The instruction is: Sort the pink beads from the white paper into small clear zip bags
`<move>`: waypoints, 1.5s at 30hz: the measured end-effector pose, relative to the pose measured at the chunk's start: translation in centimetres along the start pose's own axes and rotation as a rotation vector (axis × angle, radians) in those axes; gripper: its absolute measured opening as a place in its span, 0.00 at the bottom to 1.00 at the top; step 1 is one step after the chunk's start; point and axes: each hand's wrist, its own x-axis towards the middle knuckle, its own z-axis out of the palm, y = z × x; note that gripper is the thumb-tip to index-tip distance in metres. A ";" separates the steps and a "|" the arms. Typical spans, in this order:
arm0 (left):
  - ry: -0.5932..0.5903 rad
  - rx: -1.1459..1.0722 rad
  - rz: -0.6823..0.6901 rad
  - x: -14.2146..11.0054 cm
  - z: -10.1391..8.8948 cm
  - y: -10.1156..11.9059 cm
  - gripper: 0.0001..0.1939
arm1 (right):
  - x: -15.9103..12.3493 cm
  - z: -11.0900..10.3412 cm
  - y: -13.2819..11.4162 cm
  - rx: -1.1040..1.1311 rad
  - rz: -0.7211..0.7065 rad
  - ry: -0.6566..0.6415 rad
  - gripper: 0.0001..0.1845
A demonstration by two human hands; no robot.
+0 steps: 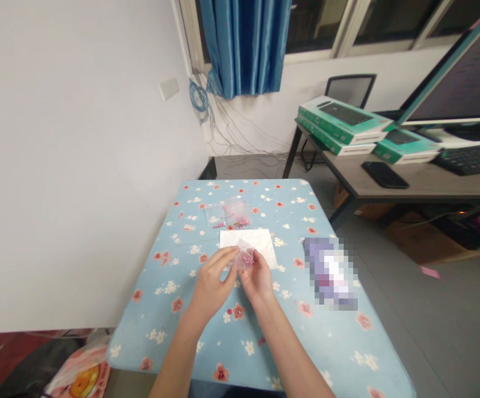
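Observation:
Between my two hands is a small clear plastic bag (pixel 246 255) with pink beads inside. My left hand (pixel 215 279) pinches its left edge with thumb and fingers. On the other side my right hand (pixel 259 279) grips the bag, its thumb near the right edge. Beneath and behind them a white sheet of paper (pixel 260 243) lies on the flowered blue tablecloth (pixel 173 301). Farther back, more clear bags (pixel 234 210) lie flat, with pink beads (pixel 242 222) in or beside them. A loose pink bead (pixel 229 312) rests on the cloth nearer me.
A blurred purple package (pixel 331 273) lies on the table's right side. To the right, a desk (pixel 372 179) holds green keyboard boxes (pixel 343 121), a black phone (pixel 385 174) and a keyboard (pixel 476 157). A white wall (pixel 78 166) borders the table's left.

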 end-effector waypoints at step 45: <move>0.060 -0.124 -0.068 -0.7 -0.2 0.5 0.15 | -0.9 0.6 1.1 -0.132 0.086 0.125 0.27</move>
